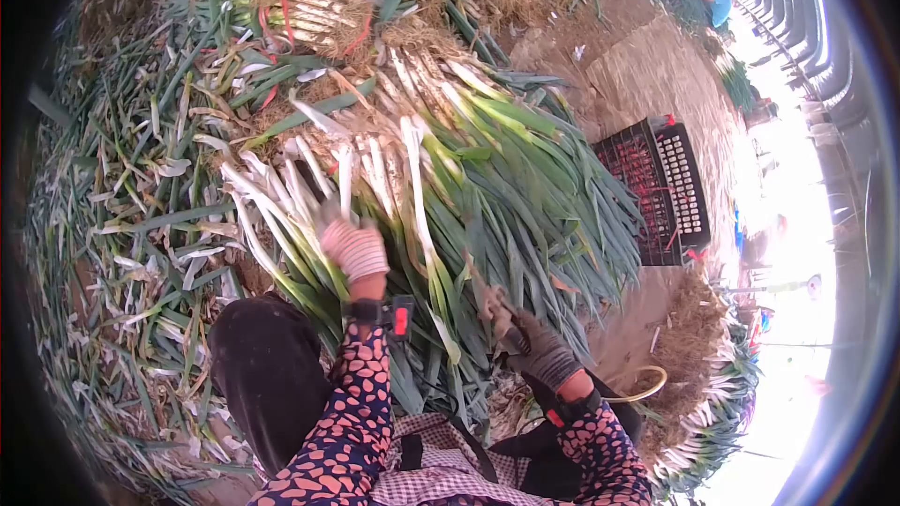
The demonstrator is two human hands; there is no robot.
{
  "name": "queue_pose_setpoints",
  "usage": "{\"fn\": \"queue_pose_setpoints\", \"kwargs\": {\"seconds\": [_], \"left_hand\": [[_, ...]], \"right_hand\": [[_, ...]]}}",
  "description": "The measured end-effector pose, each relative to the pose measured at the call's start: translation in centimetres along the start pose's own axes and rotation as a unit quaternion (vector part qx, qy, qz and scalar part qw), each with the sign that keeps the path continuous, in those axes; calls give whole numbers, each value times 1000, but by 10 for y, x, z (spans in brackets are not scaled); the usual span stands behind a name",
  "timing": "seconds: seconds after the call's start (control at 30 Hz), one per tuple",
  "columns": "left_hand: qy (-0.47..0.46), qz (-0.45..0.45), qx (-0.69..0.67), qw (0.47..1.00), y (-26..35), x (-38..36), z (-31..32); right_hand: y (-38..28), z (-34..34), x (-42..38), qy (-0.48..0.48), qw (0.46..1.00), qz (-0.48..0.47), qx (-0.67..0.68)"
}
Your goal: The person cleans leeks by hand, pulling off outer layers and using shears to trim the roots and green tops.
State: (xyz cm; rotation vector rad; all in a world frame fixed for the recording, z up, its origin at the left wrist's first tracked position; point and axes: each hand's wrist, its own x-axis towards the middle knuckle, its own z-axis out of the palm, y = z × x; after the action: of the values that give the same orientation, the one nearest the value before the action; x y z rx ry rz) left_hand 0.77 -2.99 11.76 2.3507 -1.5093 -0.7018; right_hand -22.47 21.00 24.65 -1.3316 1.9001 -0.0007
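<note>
A large pile of green onions (525, 178) lies in front of me, white root ends toward the upper left and green leaves toward the lower right. My left hand (354, 248), in a striped glove, is over the white stalks at the pile's near left; its fingers are smeared by motion. To the right, my right hand (539, 349), in a dark grey glove, is closed at the lower leaves. Its fingers are curled round something brownish that I cannot make out.
Loose leaves and peelings (141, 225) cover the ground at left. A bundle with red ties (323, 19) lies at the top. A black crate (656, 189) stands at right, above more onions (708, 412). A person (720, 5) is far off at the upper right.
</note>
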Motion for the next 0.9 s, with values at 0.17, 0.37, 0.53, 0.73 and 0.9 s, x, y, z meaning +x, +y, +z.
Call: {"fn": "queue_pose_setpoints", "kwargs": {"seconds": [0.17, 0.37, 0.53, 0.73, 0.9], "left_hand": [[-160, 151, -270, 937, 93, -30, 71], [-99, 21, -38, 994, 166, -13, 119], [-136, -22, -142, 980, 140, -4, 93], [-312, -4, -577, 755, 26, -29, 74], [-323, -95, -653, 679, -27, -79, 58]], "right_hand": [[11, -27, 4, 68, 997, 8, -32], [64, -30, 12, 125, 992, -19, -18], [34, -65, 1, 99, 994, -41, 4], [14, -43, 4, 36, 995, -89, 4], [-14, -11, 4, -44, 995, -90, -22]]}}
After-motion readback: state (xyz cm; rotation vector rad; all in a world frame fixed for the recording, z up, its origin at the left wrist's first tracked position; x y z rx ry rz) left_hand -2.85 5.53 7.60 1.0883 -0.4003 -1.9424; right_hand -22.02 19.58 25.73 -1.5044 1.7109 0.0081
